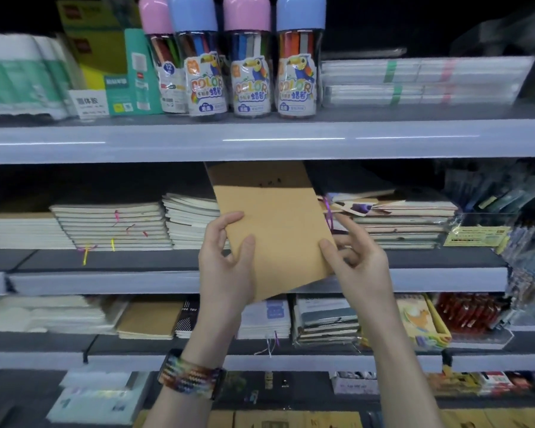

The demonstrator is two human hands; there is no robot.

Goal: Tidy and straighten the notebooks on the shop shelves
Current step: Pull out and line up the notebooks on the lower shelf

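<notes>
Held in the air in front of the grey middle shelf [105,281], top leaning a little to the left, upper edge in shadow under the shelf above: a thin kraft-brown card-covered notebook [275,230]. Gripped along the lower left edge by the left hand [226,261], thumb laid flat on the cover, fingers curled behind. Pinched at the lower right corner by the right hand [355,261], thumb on the front, other fingers bent close behind the card. Not yet resting on any stack.

Just behind and to the right: an untidy pile of cream-paged notebooks [408,220], covers splayed, with a purple ribbon marker [329,214] hanging loose beside the held cover's right edge. To the left, neater stacks of cream-paged notebooks [112,227], coloured ribbons poking out. Above, on the pale grey upper shelf [260,140], tall clear crayon jars with pink and blue caps [250,72].

Probably about to be set down on the untidy pile or between stacks. Risks from here, as a judgement:
- Trapping the purple ribbon under the cover and dragging the splayed top books more askew.
- Knocking the upper edge against the shelf lip on the way in and creasing the thin card.
- Setting it down skewed because of the present tilt, leaving the pile no straighter.
</notes>
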